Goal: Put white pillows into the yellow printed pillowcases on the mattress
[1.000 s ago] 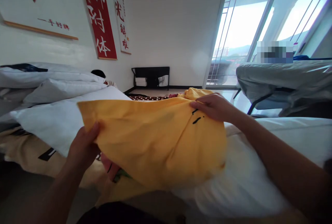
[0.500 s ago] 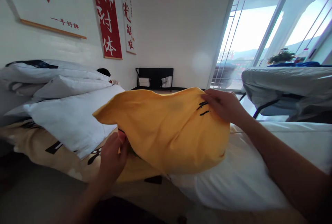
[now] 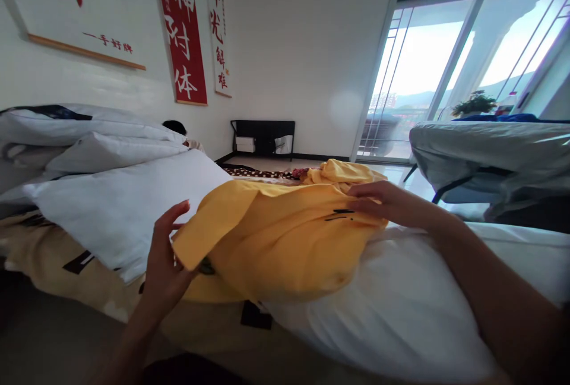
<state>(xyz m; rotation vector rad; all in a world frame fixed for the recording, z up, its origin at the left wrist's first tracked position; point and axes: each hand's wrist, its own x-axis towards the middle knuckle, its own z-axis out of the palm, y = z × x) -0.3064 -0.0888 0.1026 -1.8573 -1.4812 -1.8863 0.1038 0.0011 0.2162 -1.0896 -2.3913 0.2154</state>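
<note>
A yellow pillowcase [image 3: 285, 236] with small black markings lies loosely over the near end of a large white pillow or quilt [image 3: 401, 302]. At its upper right, my right hand [image 3: 378, 202] grips the fabric, fingers closed over the edge. Beside the left end, my left hand [image 3: 167, 260] has its fingers apart, with the thumb close to or touching the folded yellow flap. A small dark patch shows under that flap. Whether any white filling sits inside the pillowcase is hidden.
White pillows [image 3: 133, 195] are stacked at the left on a beige patterned blanket [image 3: 40, 254]. Crumpled yellow cloth [image 3: 350, 171] lies beyond. A person's head [image 3: 174, 128] shows behind the pillows. A covered table [image 3: 490, 141] stands at right, and a black folded frame [image 3: 262, 135] by the wall.
The pillowcase has come down, uncovering the yellow cloth behind it. My left hand has loosened its closed grip and moved left, fingers spreading. My right hand has lowered with the fabric.
</note>
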